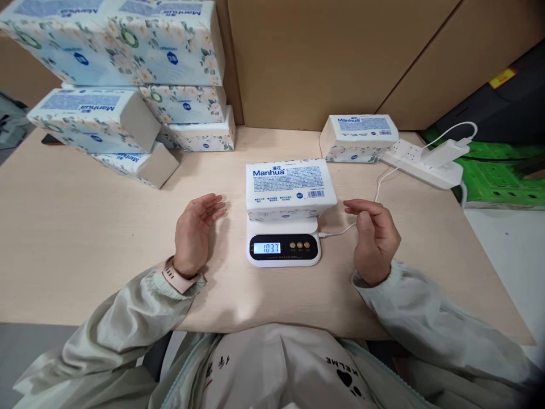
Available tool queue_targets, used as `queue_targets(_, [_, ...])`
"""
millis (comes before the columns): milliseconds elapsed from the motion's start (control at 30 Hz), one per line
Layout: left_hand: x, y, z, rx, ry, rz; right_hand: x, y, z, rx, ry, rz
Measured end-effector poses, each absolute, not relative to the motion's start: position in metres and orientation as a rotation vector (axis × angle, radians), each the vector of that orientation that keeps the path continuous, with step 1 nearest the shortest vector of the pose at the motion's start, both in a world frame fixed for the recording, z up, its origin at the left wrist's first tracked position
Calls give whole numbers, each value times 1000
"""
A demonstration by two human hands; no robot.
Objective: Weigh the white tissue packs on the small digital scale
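A pack of tissues [289,187] labelled Manhua lies on a white digital kitchen scale [283,226], covering most of its platform. The lit display [267,248] reads about 103.7. To the left of the pack, my left hand [196,230] rests by the table with fingers stretched out, apart from the pack and holding nothing. My right hand [373,238] is on the other side, a little away from the pack, its fingers extended and the thumb apart, also without anything in it. A white cable [338,232] runs from the scale's right side.
Several tissue packs [170,51] are stacked at the back left. Another pack [360,138] stands at the back right beside a white power strip [426,162] with a plugged-in charger [447,150]. Brown panels [306,62] rise behind the table. A green crate [502,176] is beyond the right edge.
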State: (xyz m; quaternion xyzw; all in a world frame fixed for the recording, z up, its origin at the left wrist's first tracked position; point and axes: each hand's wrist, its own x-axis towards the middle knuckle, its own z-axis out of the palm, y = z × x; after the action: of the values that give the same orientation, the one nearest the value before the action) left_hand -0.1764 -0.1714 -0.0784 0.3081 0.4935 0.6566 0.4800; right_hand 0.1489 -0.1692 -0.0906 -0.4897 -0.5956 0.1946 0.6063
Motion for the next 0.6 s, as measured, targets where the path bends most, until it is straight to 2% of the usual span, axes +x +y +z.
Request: queue_targets(600, [-177, -171, -79, 796, 1238, 1589, 151, -166, -95, -1116, -1407, 402])
